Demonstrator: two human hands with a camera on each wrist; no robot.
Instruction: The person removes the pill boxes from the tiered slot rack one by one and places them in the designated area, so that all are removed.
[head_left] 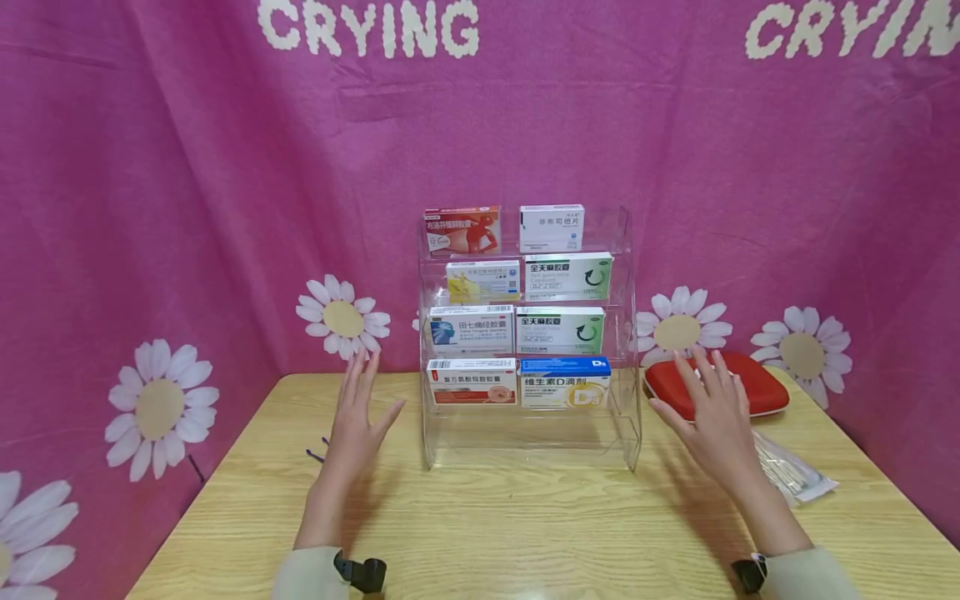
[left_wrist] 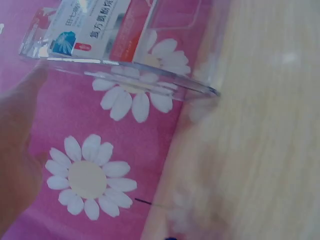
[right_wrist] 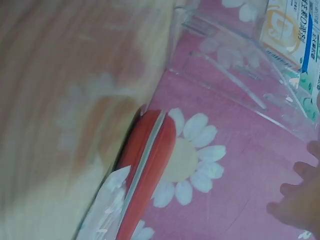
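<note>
A clear tiered display rack [head_left: 525, 433] stands on the table, holding several medicine boxes in two columns. A blue and white vitamin D box [head_left: 566, 383] and a red and white capsule box [head_left: 472, 383] sit on the lowest filled tier. My left hand [head_left: 357, 429] hovers left of the rack, fingers spread, holding nothing. On the other side my right hand [head_left: 712, 421] is raised with spread fingers, also holding nothing. Neither hand touches the rack in the head view. The left wrist view shows the rack's side edge [left_wrist: 150, 75] near the thumb.
Behind the right hand lies a red zip case [head_left: 765, 383]. A clear bag of cotton swabs [head_left: 791, 471] is beside it. A small dark blue item [head_left: 317, 456] lies partly hidden near the left hand. A pink flowered curtain [head_left: 525, 125] hangs behind the wooden table [head_left: 525, 533].
</note>
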